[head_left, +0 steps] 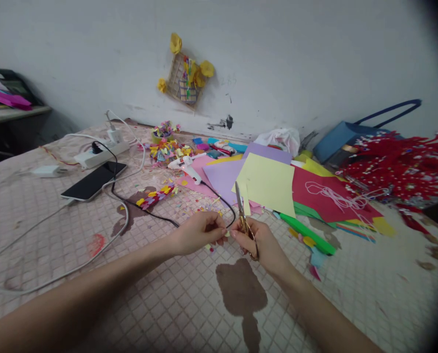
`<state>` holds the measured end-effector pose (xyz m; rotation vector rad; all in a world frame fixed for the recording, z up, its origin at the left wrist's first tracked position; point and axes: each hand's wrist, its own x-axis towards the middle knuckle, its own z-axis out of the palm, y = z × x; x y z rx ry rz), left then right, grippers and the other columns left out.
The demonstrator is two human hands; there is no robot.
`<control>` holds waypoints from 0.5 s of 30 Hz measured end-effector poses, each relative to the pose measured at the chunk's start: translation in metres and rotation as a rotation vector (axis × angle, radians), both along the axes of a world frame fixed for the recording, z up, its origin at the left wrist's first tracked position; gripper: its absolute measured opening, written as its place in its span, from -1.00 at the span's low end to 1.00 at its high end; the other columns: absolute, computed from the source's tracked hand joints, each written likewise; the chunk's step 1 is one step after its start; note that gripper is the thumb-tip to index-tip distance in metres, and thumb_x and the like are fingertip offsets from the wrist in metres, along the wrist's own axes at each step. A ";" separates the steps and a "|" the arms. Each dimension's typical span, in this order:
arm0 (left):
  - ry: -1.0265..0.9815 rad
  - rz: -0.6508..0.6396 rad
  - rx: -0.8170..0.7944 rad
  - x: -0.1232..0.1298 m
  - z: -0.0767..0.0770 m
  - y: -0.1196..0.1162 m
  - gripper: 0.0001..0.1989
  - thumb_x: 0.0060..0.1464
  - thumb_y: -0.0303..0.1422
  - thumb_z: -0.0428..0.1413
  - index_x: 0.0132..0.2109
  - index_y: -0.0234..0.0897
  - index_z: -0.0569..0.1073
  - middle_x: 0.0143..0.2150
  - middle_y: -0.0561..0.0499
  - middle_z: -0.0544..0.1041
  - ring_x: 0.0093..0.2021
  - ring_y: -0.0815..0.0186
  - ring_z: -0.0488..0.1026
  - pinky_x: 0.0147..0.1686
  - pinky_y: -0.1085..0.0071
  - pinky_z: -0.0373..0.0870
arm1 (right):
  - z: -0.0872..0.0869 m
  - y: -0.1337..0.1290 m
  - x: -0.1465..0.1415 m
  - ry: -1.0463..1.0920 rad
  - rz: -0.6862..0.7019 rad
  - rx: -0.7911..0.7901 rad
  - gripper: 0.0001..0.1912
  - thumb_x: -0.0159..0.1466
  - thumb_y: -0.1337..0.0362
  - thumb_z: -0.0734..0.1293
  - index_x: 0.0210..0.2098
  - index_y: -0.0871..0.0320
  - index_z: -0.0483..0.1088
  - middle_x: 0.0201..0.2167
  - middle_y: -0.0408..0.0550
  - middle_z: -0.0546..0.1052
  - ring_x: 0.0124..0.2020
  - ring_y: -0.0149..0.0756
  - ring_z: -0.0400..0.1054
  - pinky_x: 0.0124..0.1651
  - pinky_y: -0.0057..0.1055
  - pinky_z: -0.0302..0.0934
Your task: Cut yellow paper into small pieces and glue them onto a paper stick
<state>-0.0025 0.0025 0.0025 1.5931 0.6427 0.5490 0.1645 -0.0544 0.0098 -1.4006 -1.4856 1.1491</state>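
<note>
Gold-handled scissors (pixel 242 215) stand up from my right hand (pixel 259 240), which is closed around their handles, with the blades pointing away from me. My left hand (pixel 200 233) is pinched, its fingertips almost meeting those of the right. A tiny pale-yellow paper piece (pixel 227 234) shows between the fingertips of both hands; its exact shape is too small to tell. Beyond the hands lies a pale-yellow paper sheet (pixel 266 179) over lilac sheets (pixel 222 179). A strip decorated with paper flowers (pixel 156 197) rests to the left, beside scattered paper bits.
A white glue gun (pixel 185 166) lies behind, its black cord (pixel 219 195) looping near my hands. Left are a phone (pixel 94 181), a power strip (pixel 102 154) and white cables. Right are red paper (pixel 325 193), white string (pixel 336 196), a green strip (pixel 307 234) and a red beaded bunch (pixel 399 166).
</note>
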 end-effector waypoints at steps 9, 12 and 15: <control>-0.036 0.064 -0.153 0.001 0.000 0.002 -0.74 -0.07 -0.21 0.14 -0.34 -0.34 0.34 -0.49 0.04 0.43 -0.53 0.45 0.35 -0.54 0.52 0.29 | -0.004 -0.002 -0.004 0.093 -0.085 0.018 -0.83 0.14 0.20 0.26 -0.43 0.19 0.28 -0.65 -0.27 0.19 -0.65 -0.52 0.05 -0.61 -0.57 0.00; -0.042 0.047 -0.234 0.001 0.003 0.000 -0.73 -0.10 -0.22 0.17 -0.40 -0.37 0.36 -0.53 0.04 0.43 -0.55 0.46 0.35 -0.55 0.53 0.27 | -0.005 -0.003 -0.006 0.101 -0.078 0.048 -0.80 0.15 0.17 0.26 -0.45 0.19 0.28 -0.66 -0.26 0.20 -0.65 -0.51 0.07 -0.60 -0.56 0.02; -0.086 0.091 -0.258 0.001 0.005 0.000 -0.73 -0.11 -0.22 0.18 -0.44 -0.37 0.37 -0.54 0.04 0.44 -0.56 0.48 0.34 -0.56 0.56 0.25 | -0.005 -0.004 -0.007 0.141 -0.081 0.052 -0.73 0.17 0.09 0.24 -0.46 0.20 0.29 -0.69 -0.26 0.21 -0.67 -0.52 0.06 -0.62 -0.56 0.01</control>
